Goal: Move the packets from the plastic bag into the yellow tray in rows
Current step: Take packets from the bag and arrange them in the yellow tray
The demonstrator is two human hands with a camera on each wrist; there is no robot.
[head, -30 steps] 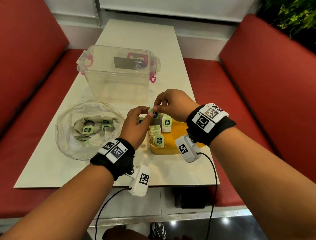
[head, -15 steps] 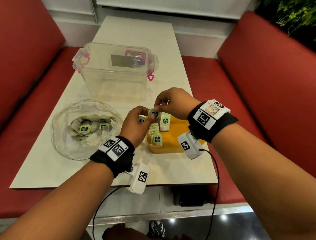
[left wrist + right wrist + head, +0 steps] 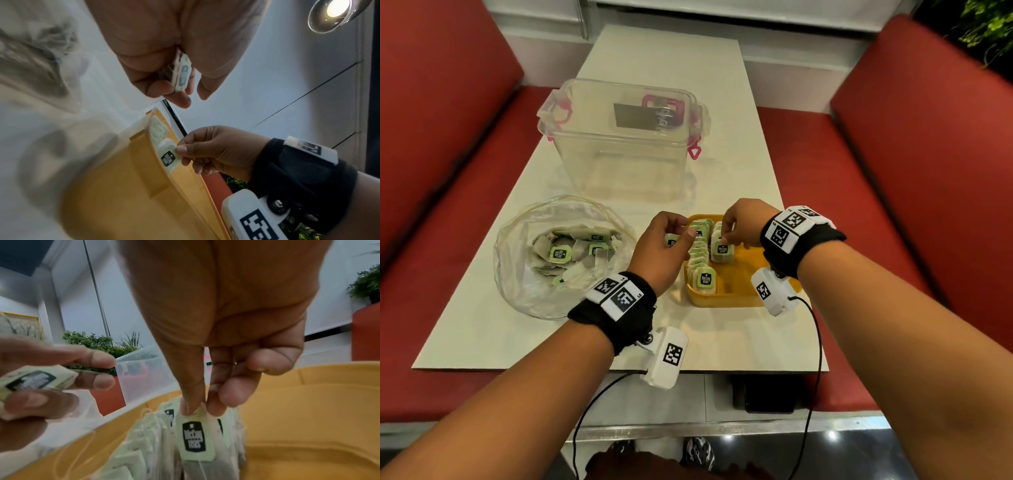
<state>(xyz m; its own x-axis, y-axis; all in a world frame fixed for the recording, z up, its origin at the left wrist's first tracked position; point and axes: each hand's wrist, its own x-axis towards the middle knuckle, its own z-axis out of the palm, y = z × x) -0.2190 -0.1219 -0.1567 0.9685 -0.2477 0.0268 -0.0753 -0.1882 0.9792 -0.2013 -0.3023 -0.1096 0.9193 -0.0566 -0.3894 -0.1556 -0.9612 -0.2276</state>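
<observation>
Red bench seats flank a pale worktop seen from the head camera, where a yellow tray sits near the front edge, its right side partly hidden by the right wrist. Two rows of packets stand upright inside, at the left. Left of the tray, a clear plastic bag lies open with more packets heaped in it. Behind both stands a lidless clear container with pink clasps. The left hand hovers at the tray's left rim; the right hand reaches over the rows.

From the left wrist, blur smears the bag and container. The left hand's fingers curl around a small stack of packets, above the tray's outer wall.

From the right wrist, the right hand's thumb and fingers pinch the top of one packet, labelled McCoy Teas, standing in the second row. Neighbouring packets are soft and hard to count
</observation>
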